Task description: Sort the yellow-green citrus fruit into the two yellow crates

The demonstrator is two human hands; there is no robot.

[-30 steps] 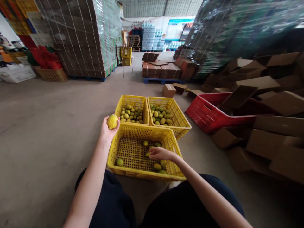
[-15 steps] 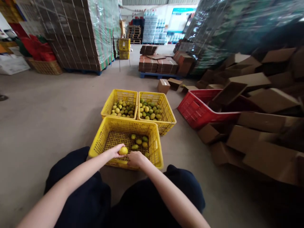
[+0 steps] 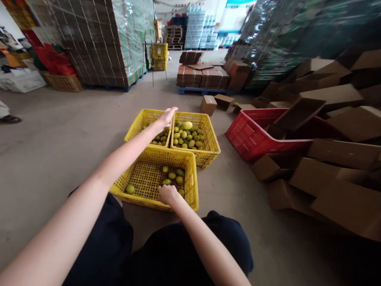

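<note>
My left hand (image 3: 168, 116) reaches over the meeting edges of the two back crates, fingers stretched out, holding nothing. Just beyond it, a bright yellow oval fruit (image 3: 187, 125) shows over the greener ones in the back right yellow crate (image 3: 210, 137). More oval yellow-green fruits (image 3: 160, 138), like lemons or small mangoes, fill part of the back left crate (image 3: 133, 126), half hidden by my arm. Over the near yellow crate (image 3: 193, 171), my right hand (image 3: 168, 194) is closed, its fingertips hidden. Several fruits (image 3: 172, 175) lie at that crate's right side, and one green fruit (image 3: 130, 189) at its left.
A red crate (image 3: 247, 137) with cardboard stands on the right, among a heap of open cartons (image 3: 333, 190). Wrapped stacks (image 3: 92, 43) rise behind on both sides. Flattened boxes sit on a blue pallet (image 3: 205, 91). A person's foot (image 3: 10, 118) shows at far left.
My left hand has let go of the yellow fruit and moved forward over the back crates. A green fruit now shows in the near crate's left corner. My right hand stays nearly in place.
</note>
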